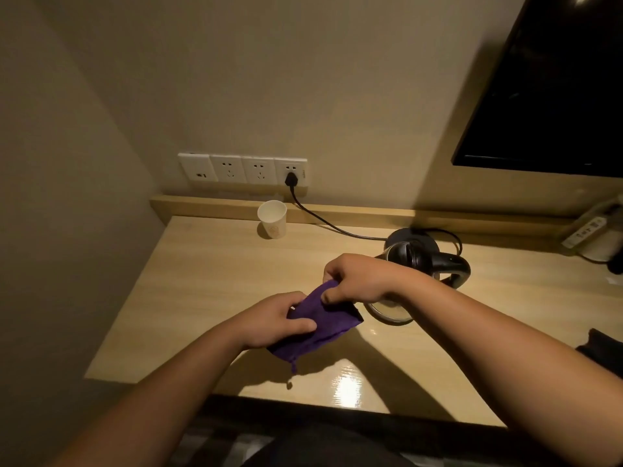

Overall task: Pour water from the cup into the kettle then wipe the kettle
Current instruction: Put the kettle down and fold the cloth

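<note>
A paper cup stood upright far left of the kettle. The left hand and right hand both pinched a purple cloth, just left of the kettle; the right hand was nearer it.

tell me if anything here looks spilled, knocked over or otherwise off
Nothing stands out. The white paper cup stands upright near the wall, the black and steel electric kettle sits upright on the light wooden desk, and both hands hold the purple cloth. The bright patches on the desk look like lamp glare, not clearly water.
</note>
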`<state>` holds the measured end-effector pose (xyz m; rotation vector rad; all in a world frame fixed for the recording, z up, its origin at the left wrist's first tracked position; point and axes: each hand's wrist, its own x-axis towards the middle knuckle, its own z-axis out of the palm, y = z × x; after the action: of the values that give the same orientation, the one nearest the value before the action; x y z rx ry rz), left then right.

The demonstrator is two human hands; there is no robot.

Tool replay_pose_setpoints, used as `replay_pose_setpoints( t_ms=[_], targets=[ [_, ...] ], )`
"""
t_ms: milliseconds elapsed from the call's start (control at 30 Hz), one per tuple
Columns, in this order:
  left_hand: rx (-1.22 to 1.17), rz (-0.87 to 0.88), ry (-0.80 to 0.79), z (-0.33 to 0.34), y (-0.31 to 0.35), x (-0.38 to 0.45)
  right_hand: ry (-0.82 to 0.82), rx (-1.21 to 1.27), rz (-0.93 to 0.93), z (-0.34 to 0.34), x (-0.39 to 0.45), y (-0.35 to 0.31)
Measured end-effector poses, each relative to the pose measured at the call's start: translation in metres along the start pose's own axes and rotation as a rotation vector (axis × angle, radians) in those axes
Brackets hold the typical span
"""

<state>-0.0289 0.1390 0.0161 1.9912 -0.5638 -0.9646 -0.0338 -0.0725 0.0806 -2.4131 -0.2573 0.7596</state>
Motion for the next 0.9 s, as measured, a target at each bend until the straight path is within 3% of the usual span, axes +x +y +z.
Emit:
replay_pose_setpoints(
  t_ms=[267,500,667,900],
  targets=[
    [0.296,0.11,0.043,-0.073,-0.042,-0.049,0.044,0.003,0.094,0.025,0.015,-0.045],
    [0.683,0.247,0.032,-0.117,-0.06,-0.065,0.077,-0.238,0.079,0.081,0.046,-0.094],
    [0.756,0.311,-0.045,-0.13,-0.079,-0.06,0.193,-0.265,0.093,0.103,0.053,-0.09],
    [0.794,0.289,-0.009,-0.132,-0.113,-0.035,0.21,-0.176,0.123,0.115,0.075,-0.064]
  ],
)
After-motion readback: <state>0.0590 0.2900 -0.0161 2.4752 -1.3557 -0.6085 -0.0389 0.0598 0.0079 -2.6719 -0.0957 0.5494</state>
